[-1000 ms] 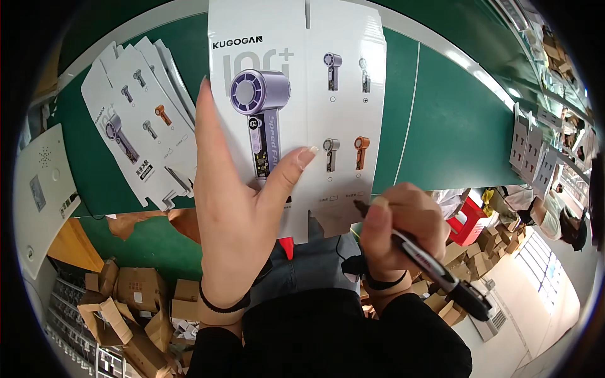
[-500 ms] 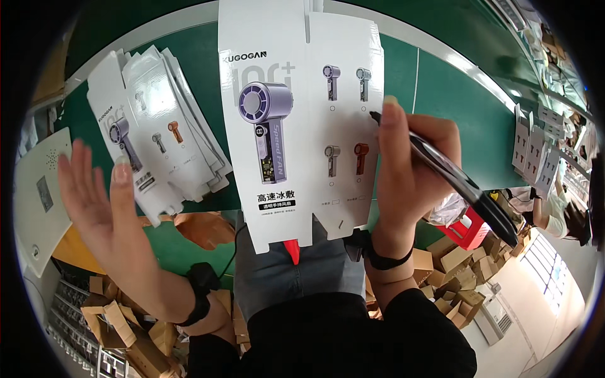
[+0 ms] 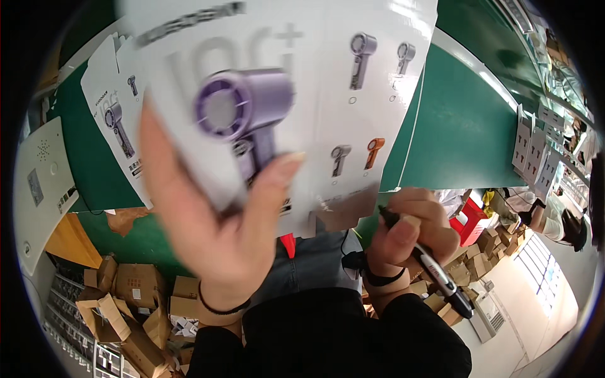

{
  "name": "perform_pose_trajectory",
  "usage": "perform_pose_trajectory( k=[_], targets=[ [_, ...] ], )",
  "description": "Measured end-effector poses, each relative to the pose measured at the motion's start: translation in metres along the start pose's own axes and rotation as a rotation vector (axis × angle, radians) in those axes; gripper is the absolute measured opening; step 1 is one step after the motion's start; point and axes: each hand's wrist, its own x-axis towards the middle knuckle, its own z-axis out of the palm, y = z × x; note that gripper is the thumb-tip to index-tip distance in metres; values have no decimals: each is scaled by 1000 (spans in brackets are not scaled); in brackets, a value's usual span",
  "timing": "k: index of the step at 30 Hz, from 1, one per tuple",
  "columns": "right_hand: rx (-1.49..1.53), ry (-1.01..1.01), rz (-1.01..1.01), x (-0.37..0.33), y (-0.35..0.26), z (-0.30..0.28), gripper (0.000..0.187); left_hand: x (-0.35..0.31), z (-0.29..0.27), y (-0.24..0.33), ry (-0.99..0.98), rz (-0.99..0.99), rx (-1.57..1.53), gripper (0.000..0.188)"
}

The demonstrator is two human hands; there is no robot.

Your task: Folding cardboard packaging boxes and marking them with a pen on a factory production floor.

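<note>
A flat, unfolded white carton (image 3: 321, 132) printed with purple, grey and orange handheld fans is raised close to the camera and tilted. My left hand (image 3: 220, 252) grips its lower left part, thumb over the printed face; the long fingers run up its left side, blurred. My right hand (image 3: 409, 233) is closed round a black and silver marker pen (image 3: 435, 271), just off the carton's lower right corner. Left of the raised carton lie more flat printed cartons (image 3: 104, 94), partly covered by it.
A green table (image 3: 454, 138) spreads beneath. At its right stand several printed cartons (image 3: 532, 151). A pale panel-like device (image 3: 47, 189) is at the left edge. Brown cardboard boxes (image 3: 138, 286) pile up below, with a red crate (image 3: 469, 220) at right. Another person (image 3: 551, 227) is at far right.
My left hand has moved right and taken hold of the middle carton, which has come up toward the camera and tilted. My right hand has drawn down from it with the marker pen.
</note>
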Motion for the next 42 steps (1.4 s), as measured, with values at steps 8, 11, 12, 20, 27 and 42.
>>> perform_pose_trajectory(
  k=[8,11,12,20,27,42],
  targets=[
    [-125,230,195,49,12,30,25,27,-106,-14,266,-381,308,72],
    [-138,134,283,54,13,34,25,16,-58,-5,41,-279,248,79],
    [-128,80,331,56,12,34,25,8,-38,-5,-130,-166,343,83],
    [-122,-7,63,4,-14,13,21,-9,15,-2,-180,-303,-51,85],
    [57,385,-38,7,3,18,21,-14,13,-12,-85,-151,-65,83],
    [-150,233,346,63,4,42,25,19,-108,-14,361,-416,-305,70]
  ],
)
